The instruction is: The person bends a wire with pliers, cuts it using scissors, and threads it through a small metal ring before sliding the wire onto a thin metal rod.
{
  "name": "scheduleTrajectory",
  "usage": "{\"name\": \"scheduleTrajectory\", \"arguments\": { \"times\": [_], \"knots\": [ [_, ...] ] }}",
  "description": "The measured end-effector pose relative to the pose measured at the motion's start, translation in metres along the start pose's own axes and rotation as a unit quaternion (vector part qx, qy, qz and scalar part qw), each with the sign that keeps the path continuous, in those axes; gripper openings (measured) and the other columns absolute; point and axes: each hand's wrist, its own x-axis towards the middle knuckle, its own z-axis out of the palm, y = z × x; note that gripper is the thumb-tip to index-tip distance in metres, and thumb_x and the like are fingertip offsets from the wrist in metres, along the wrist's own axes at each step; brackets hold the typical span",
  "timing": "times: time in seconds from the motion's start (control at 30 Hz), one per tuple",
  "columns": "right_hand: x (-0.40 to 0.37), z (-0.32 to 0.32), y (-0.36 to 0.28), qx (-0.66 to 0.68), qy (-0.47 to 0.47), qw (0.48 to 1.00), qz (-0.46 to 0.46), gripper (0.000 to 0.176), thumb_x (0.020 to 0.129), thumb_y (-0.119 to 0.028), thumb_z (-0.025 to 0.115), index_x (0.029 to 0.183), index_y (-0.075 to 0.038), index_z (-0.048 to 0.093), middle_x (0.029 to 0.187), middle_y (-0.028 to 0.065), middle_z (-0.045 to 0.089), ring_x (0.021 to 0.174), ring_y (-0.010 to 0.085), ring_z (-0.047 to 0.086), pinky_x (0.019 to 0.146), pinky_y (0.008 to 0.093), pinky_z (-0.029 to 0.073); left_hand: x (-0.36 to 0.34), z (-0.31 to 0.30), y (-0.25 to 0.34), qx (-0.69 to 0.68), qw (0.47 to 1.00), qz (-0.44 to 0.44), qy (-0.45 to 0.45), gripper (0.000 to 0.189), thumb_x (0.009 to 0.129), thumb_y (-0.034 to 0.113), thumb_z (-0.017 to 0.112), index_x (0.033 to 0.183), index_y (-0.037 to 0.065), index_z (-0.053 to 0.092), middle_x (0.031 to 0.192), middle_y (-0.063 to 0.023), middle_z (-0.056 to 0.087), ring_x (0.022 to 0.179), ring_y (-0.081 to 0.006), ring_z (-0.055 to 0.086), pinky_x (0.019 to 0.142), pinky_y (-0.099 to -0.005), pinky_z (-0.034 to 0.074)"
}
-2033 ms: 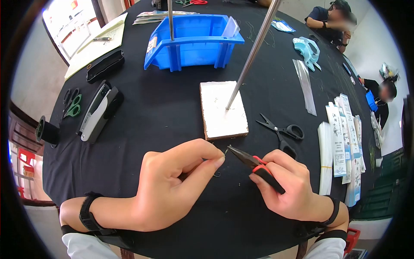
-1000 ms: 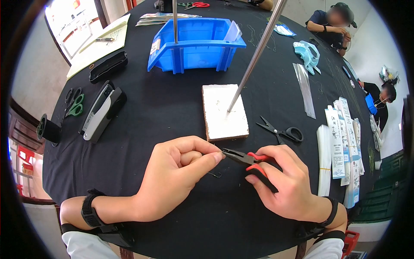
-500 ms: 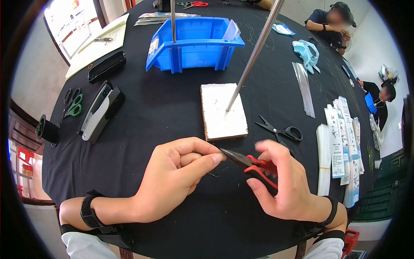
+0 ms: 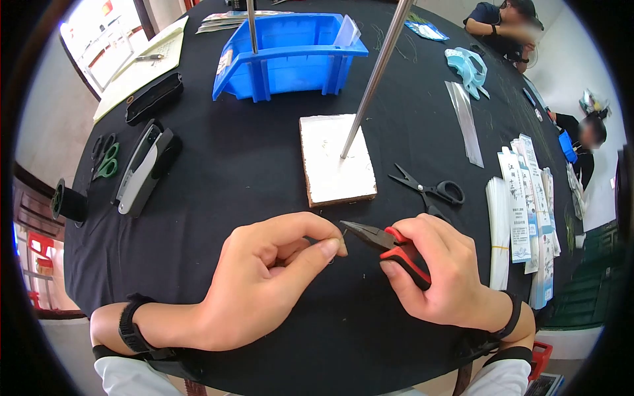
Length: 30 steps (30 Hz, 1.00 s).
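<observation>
Needle-nose pliers (image 4: pixel 376 235) with red and black handles are gripped in my right hand (image 4: pixel 436 267), jaws pointing left. My left hand (image 4: pixel 271 277) is closed in a pinch, thumb against forefinger. A tiny thin bit of something shows at its fingertips, too small to name. The tips of the pliers are close to these fingertips, with a small gap between. Just beyond both hands lies a white-topped block (image 4: pixel 337 171) with a metal rod (image 4: pixel 375 86) standing slanted from it.
A blue bin (image 4: pixel 290 66) stands at the back. Black scissors (image 4: pixel 429 191) lie right of the block, near bundled paper strips (image 4: pixel 522 204). To the left are a stapler (image 4: pixel 146 171), green-handled scissors (image 4: pixel 105 158) and a black spool (image 4: pixel 68 203). Two people (image 4: pixel 505 30) sit farther right.
The pliers' tips have come away from my left fingertips, and my right fingers have closed more around the handles. The view has shifted slightly, so table items appear higher.
</observation>
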Motion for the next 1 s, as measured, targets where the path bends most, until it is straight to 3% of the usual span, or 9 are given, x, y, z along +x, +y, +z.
{"name": "scheduleTrajectory", "arguments": {
  "times": [0.27, 0.47, 0.57, 1.0],
  "knots": [
    [0.0004, -0.0030, -0.0034, -0.020, -0.011, 1.000, 0.012, 0.028, 0.071, -0.013, 0.069, 0.091, -0.001, 0.055, 0.070, 0.0078, 0.051, 0.058, 0.0228, 0.053, 0.049, 0.0294, 0.042, -0.0039, 0.0001, 0.0122, 0.019, 1.000, -0.019, 0.006, 0.011, 0.087, 0.005, 0.054, 0.091, -0.003, 0.061, 0.062, 0.0019, 0.054, 0.048, 0.0004, 0.037, 0.043, -0.0165, 0.025],
    [-0.0016, -0.0015, -0.0025, -0.016, -0.007, 1.000, 0.014, 0.027, 0.072, -0.013, 0.069, 0.091, -0.001, 0.055, 0.069, 0.0074, 0.051, 0.056, 0.0219, 0.053, 0.048, 0.0287, 0.043, -0.0056, 0.0008, 0.0122, 0.080, 0.996, 0.018, 0.028, 0.013, 0.086, 0.004, 0.056, 0.089, -0.004, 0.066, 0.062, 0.0006, 0.057, 0.049, 0.0006, 0.040, 0.043, -0.0163, 0.027],
    [-0.0017, -0.0013, -0.0037, -0.017, -0.014, 0.999, 0.024, 0.026, 0.072, -0.014, 0.068, 0.090, -0.001, 0.055, 0.068, 0.0073, 0.051, 0.057, 0.0215, 0.054, 0.048, 0.0283, 0.043, -0.0055, 0.0015, 0.0052, 0.119, 0.988, 0.083, 0.044, 0.013, 0.085, 0.002, 0.056, 0.088, -0.005, 0.066, 0.065, -0.0011, 0.061, 0.051, 0.0005, 0.042, 0.044, -0.0162, 0.029],
    [-0.0027, -0.0010, -0.0034, -0.012, -0.024, 0.999, 0.033, 0.024, 0.075, -0.014, 0.067, 0.089, 0.000, 0.055, 0.068, 0.0071, 0.050, 0.056, 0.0208, 0.053, 0.047, 0.0279, 0.042, -0.0091, 0.0016, 0.0074, 0.161, 0.978, 0.127, 0.037, 0.012, 0.083, 0.000, 0.057, 0.087, -0.005, 0.066, 0.068, -0.0044, 0.064, 0.051, -0.0010, 0.047, 0.046, -0.0160, 0.033]
  ]
}}
